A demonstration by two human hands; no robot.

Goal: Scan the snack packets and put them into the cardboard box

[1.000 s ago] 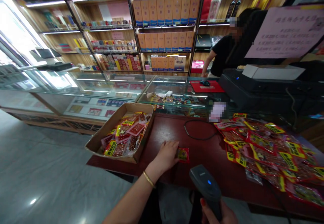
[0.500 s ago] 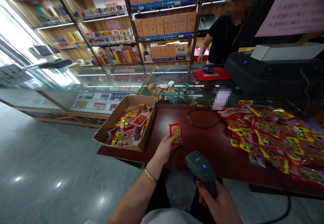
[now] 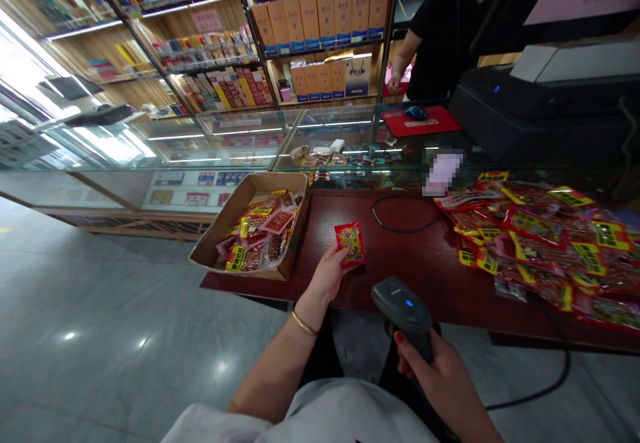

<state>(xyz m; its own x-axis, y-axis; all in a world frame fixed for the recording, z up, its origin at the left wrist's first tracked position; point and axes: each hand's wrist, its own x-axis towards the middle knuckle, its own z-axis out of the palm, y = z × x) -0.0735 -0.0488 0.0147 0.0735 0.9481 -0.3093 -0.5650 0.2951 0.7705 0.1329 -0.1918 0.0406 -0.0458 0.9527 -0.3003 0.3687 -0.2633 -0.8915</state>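
Note:
Between the thumb and fingers of my left hand [image 3: 327, 273] is a small red and yellow snack packet [image 3: 351, 246], held just above the dark red table [image 3: 395, 243]. My right hand [image 3: 435, 366] is wrapped round the handle of a black barcode scanner [image 3: 403, 306], whose blue light is lit. The scanner's head points toward the packet, a short gap apart from it. To the left stands an open cardboard box [image 3: 297, 249] with several snack packets [image 3: 263, 226] inside. A large heap of red and yellow snack packets [image 3: 545, 243] lies on the right.
A black cable [image 3: 565, 363] trails from the right hand's side. Behind the table run glass display counters [image 3: 225, 139], with a mouse [image 3: 416, 113] on a red pad and a black machine [image 3: 540, 109]. A person in black [image 3: 435, 43] stands behind the counter.
The view has tilted down a little, so the scene sits higher. Both hands keep their holds on the packet and the scanner, with little movement between them.

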